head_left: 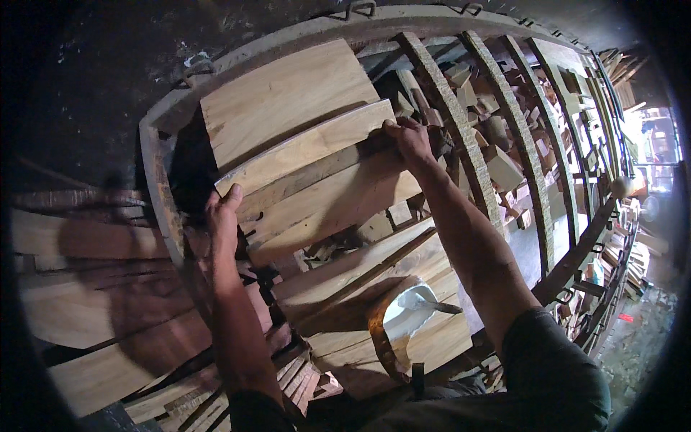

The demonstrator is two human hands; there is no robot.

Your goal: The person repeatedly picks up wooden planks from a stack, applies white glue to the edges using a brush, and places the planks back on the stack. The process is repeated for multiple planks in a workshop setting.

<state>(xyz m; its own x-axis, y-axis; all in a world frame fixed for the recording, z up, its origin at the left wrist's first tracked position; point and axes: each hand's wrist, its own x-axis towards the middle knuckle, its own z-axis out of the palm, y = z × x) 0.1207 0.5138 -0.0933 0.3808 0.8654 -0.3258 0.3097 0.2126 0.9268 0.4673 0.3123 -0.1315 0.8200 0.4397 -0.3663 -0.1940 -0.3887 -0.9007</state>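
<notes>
My left hand (224, 209) grips the left end of a narrow pale wooden board (306, 146), thumb on top. At the board's other end, my right hand (412, 140) is closed round the corner. The board is tilted, its long edge facing up. Just beyond it lies a wide pale board (284, 97), and on the near side is another wide board (324, 210), partly in shadow. Closer to my body, a brown-sided tub (378, 335) coated inside with a white paste holds a brush (439, 307), its handle leaning right.
A metal frame (270, 42) with rough crossbars (504, 115) surrounds the work. Below the bars lie many wood offcuts (500, 165). Stacked planks (93, 302) stand at the left. More boards (374, 266) lie under the tub. A rail with a round knob (621, 187) runs along the right.
</notes>
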